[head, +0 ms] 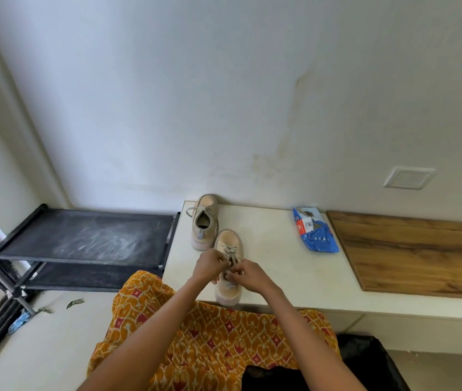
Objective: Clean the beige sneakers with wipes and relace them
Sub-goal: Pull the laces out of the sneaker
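Head cam: near beige sneaker sits at the front edge of the white worktop, toe pointing away, grey lace partly threaded. Left hand and right hand both have fingers curled, pinching the lace over the tongue. Second sneaker stands behind, by the wall. Blue wipes pack lies to the right. Fingertips overlap, so the exact eyelet is hard to make out.

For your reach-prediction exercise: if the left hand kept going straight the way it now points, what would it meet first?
Probably the right hand: the left hand points across the near sneaker at its laces, where both hands pinch. Depth is unclear.
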Tool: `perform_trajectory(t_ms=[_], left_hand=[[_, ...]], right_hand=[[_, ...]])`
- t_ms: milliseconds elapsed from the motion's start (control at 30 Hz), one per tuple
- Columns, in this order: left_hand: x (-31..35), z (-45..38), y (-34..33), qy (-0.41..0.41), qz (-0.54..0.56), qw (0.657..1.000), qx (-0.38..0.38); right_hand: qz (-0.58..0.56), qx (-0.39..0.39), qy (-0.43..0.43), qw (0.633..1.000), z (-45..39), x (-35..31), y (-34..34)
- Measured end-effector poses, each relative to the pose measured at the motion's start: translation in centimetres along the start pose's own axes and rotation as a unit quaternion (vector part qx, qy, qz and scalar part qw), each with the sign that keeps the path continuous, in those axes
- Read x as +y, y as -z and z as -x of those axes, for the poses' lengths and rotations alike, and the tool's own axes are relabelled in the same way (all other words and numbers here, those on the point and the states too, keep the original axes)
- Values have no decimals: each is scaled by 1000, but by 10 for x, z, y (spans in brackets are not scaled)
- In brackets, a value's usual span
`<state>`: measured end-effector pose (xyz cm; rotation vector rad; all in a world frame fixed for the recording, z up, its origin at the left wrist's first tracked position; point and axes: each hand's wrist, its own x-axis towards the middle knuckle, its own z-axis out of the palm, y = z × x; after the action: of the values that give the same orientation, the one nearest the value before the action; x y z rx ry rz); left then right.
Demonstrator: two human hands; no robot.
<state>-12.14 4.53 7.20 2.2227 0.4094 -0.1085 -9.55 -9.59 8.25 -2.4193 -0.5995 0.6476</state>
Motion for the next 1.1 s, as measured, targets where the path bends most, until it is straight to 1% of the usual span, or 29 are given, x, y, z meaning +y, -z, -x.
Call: perform_trajectory(t_ms=[133,200,300,367,433,500,533,600,667,700,767,867,933,1000,1033,1100], left_hand=[[-3,4,-17,0,3,999,48],[-5,4,-22,-19,6,997,78],[-6,9,-21,-43,24,989,139],[-4,14,-17,-71,0,985,160],[-2,18,-17,-121,-115,976,139],[1,21,-17,-162,-249,950,98],[2,20,-18,-171,-284,940,77],[0,16,-18,-179,-305,934,51],[-5,12,-17,-192,-303,933,32],[-9,9,-15,-199,-298,933,26],[-16,7,-9,-180,-246,952,34],[-25,5,-7,-105,-96,985,99],[-27,5,-7,-27,-7,992,127],[-26,5,-9,43,48,993,102],[-25,5,-12,59,67,993,83],[-26,7,-18,53,89,992,74]], right_hand=[[27,107,-27,994,-6,-3,-15],[32,161,-33,986,-8,-7,-19],[-32,249,-46,967,-12,-11,-17],[-80,285,-55,954,-15,-12,-13],[-83,279,-57,955,-18,-12,-11],[-54,245,-43,967,-17,-11,-12],[-32,225,-29,973,-16,-10,-13],[41,182,1,982,-16,-8,-13],[113,158,19,981,-15,-6,-10],[137,156,19,978,-15,-4,-8],[163,166,6,973,-14,1,-3],[159,181,-17,970,-16,6,-1],[167,195,-41,966,-17,5,-3],[182,206,-68,959,-16,2,-7],[182,208,-76,958,-14,2,-9],[172,202,-71,961,-14,2,-11]])
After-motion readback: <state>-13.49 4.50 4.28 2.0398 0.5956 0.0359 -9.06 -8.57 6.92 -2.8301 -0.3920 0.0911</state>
